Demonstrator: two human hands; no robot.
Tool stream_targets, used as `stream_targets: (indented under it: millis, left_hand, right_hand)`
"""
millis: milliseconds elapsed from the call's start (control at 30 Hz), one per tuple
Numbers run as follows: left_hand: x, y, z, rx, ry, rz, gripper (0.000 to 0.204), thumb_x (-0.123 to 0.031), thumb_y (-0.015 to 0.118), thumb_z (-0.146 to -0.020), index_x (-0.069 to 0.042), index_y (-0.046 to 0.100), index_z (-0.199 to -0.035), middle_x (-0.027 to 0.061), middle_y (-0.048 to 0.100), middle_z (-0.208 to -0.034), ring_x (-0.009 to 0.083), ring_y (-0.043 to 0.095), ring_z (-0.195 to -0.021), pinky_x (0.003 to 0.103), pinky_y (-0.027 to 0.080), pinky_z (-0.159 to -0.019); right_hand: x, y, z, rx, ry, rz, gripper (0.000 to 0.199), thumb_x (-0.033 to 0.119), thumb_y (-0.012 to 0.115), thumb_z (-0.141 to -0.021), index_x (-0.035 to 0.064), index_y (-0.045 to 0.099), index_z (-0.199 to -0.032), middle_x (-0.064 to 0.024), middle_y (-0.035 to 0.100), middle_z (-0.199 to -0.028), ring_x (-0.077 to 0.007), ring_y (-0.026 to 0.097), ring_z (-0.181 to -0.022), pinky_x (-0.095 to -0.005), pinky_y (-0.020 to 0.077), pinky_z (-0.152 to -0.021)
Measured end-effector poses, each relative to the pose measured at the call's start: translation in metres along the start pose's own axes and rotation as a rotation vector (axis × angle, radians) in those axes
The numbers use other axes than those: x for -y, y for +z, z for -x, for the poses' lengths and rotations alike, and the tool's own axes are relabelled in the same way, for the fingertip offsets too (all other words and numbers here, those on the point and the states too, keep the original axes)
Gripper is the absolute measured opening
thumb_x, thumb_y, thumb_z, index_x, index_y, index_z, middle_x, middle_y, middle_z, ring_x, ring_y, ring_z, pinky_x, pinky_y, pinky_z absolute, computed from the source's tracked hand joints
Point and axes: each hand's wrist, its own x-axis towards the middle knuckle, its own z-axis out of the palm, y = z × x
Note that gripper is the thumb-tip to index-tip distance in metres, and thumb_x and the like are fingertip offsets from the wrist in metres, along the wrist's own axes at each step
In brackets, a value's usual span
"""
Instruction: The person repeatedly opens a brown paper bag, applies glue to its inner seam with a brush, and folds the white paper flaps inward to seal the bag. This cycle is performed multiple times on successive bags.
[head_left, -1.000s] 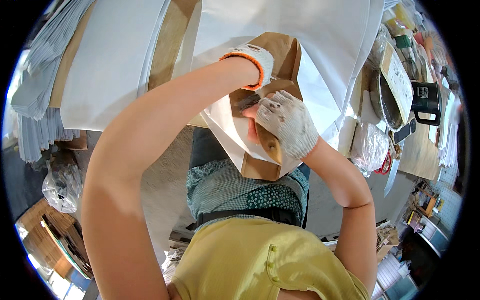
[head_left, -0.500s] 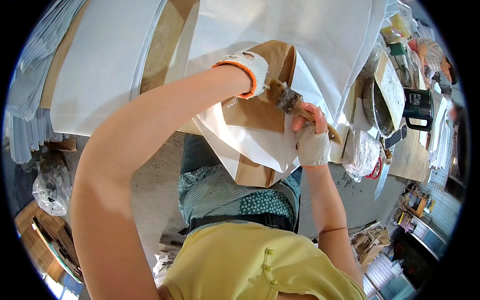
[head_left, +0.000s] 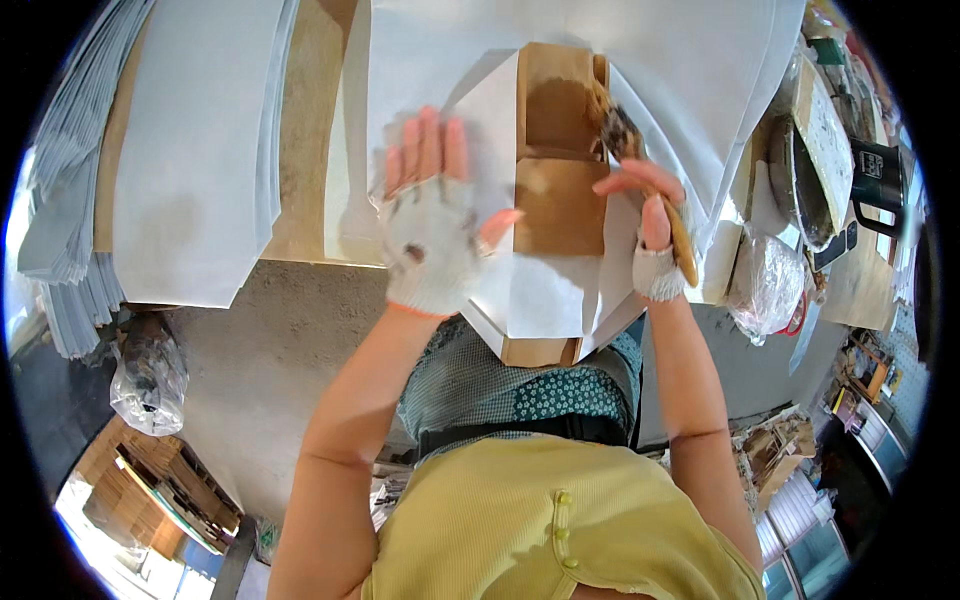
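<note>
A large paper bag, white outside with brown inner faces, lies in front of me. Its end is spread out into folded flaps, and the brown flap [head_left: 560, 205] shows in the middle. My left hand [head_left: 435, 235], in a fingerless white glove with an orange cuff, lies flat on the white paper left of that flap, fingers stretched and holding nothing. Closed round the wooden handle of a flat brush [head_left: 622, 133], my right hand [head_left: 655, 205] is at the right side. The brush's bristles touch or hover by the upper brown fold; I cannot tell which.
Stacked white paper sheets [head_left: 195, 150] lie at the left of the table. To the right stand a pan with a pale board [head_left: 815, 150] over it, a dark mug [head_left: 876, 185], a phone [head_left: 833, 247] and a clear plastic bag [head_left: 765, 285].
My left hand has swung back from over the brown paper to the left and now lies flat. The bag's end is spread flatter and squarer. My right hand has shifted slightly right with the brush.
</note>
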Motion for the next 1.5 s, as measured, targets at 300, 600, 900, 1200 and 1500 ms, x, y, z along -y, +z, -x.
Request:
stream_targets:
  millis: [300, 600, 900, 1200, 1500]
  left_hand:
    - [-0.035, 0.026, -0.026, -0.110, -0.045, 0.269, 0.090, -0.053, 0.056, -0.092, 0.006, 0.024, -0.151, 0.0294, 0.026, -0.155, 0.0419, 0.025, -0.146, 0.051, 0.017, -0.119]
    - [-0.015, -0.002, -0.025, -0.164, -0.050, 0.633, 0.074, -0.009, 0.060, -0.085, 0.000, 0.028, -0.151, 0.0221, 0.029, -0.156, 0.0404, 0.027, -0.145, 0.050, 0.022, -0.118]
    - [0.025, 0.017, -0.031, -0.087, 0.198, 0.164, 0.075, -0.005, 0.060, -0.076, -0.010, 0.039, -0.148, 0.0161, 0.051, -0.141, 0.0320, 0.051, -0.130, 0.044, 0.036, -0.113]
    - [0.026, 0.021, -0.032, -0.098, 0.230, 0.149, 0.068, -0.003, 0.056, -0.084, -0.005, 0.035, -0.148, 0.0154, 0.048, -0.145, 0.0342, 0.047, -0.133, 0.044, 0.033, -0.116]
    - [0.028, 0.032, -0.035, -0.129, 0.228, 0.149, 0.059, -0.002, 0.059, -0.087, -0.004, 0.040, -0.142, 0.0141, 0.048, -0.146, 0.0334, 0.046, -0.134, 0.044, 0.035, -0.114]
  right_hand:
    - [0.005, 0.041, -0.035, -0.166, 0.125, -0.459, 0.044, 0.042, 0.043, -0.102, 0.0072, 0.053, -0.128, -0.0140, 0.070, -0.098, -0.0201, 0.062, -0.098, -0.0373, 0.0419, -0.099]
    - [0.034, -0.006, -0.006, -0.064, 0.247, -0.413, 0.048, 0.044, 0.045, -0.100, 0.0092, 0.055, -0.132, -0.0100, 0.069, -0.098, -0.0186, 0.063, -0.090, -0.0362, 0.0472, -0.084]
    - [0.090, 0.002, -0.011, 0.653, -0.361, 0.533, 0.017, 0.017, 0.067, -0.078, 0.0206, 0.068, -0.095, 0.0025, 0.059, -0.075, -0.0178, 0.060, -0.069, -0.0310, 0.0483, -0.058]
    - [0.096, -0.007, 0.037, 0.941, -0.411, 0.479, 0.031, 0.011, 0.073, -0.075, 0.0121, 0.067, -0.106, 0.0003, 0.065, -0.081, -0.0169, 0.062, -0.066, -0.0309, 0.0488, -0.055]
    - [0.085, -0.033, 0.074, 0.553, -0.358, 0.861, 0.017, 0.020, 0.072, -0.071, 0.0116, 0.061, -0.081, -0.0012, 0.054, -0.072, -0.0177, 0.058, -0.063, -0.0319, 0.0480, -0.052]
